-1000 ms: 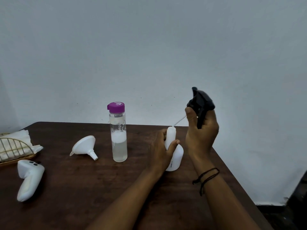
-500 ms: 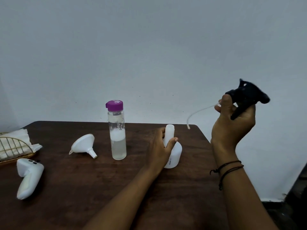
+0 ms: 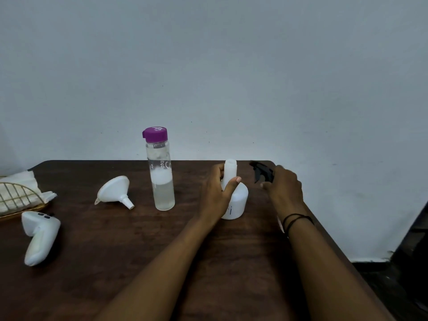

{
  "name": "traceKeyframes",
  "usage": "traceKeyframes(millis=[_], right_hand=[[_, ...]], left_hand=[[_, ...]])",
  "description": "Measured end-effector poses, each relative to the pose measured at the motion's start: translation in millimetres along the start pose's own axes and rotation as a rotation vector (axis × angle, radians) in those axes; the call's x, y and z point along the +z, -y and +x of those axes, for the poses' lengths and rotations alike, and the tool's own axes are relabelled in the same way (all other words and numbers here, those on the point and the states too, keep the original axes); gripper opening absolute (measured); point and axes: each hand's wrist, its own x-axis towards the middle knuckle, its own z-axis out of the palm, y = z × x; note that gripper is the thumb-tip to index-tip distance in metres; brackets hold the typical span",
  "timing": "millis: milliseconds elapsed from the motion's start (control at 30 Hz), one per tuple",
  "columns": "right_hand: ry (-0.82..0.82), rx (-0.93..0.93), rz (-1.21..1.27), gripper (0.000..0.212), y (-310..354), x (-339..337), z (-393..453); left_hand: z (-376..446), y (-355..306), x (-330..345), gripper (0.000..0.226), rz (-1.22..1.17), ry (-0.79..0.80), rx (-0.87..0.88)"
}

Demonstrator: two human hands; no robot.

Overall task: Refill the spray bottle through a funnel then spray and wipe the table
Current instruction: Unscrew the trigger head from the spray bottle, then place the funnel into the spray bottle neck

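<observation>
Pale grey wall behind a dark brown wooden desk [image 3: 92,262], contents listed from left to right. Farthest to the left of both hands: a gold wire basket [image 3: 16,200] holding folded white cloth [image 3: 20,181], and, nearer the viewer, a white plastic handheld controller [image 3: 38,237] lying on its side. Next, well to the left of the left hand, a white plastic funnel [image 3: 114,189] lies tipped over, spout toward the viewer. Just right of it stands a clear cylindrical water bottle [image 3: 161,179] with a purple cap, partly filled and capped. Left hand [image 3: 217,193]: fingers and thumb wrapped round the neck of the white plastic spray bottle [image 3: 235,198], which stands upright on the desk with its mouth open. Right hand [image 3: 283,188]: just right of the bottle, low over the desk, curled round the black plastic trigger spray head [image 3: 262,172], which is blurred; its dip tube cannot be made out.

Judged progress: early. The head is off the bottle; setting it down appears to be the step in hand. Remaining: seat the funnel in the open neck, uncap and pour, refit the head, spray, and wipe with the cloth.
</observation>
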Motion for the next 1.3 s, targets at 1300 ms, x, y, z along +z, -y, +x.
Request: traceKeyframes(millis=[1300], right_hand=[[-0.545,-0.816,0.410,0.015,126.6,-10.1,-75.2]], left_hand=[[-10.5,-35.8,-125.1,0.014,0.017,-0.478,0.320]])
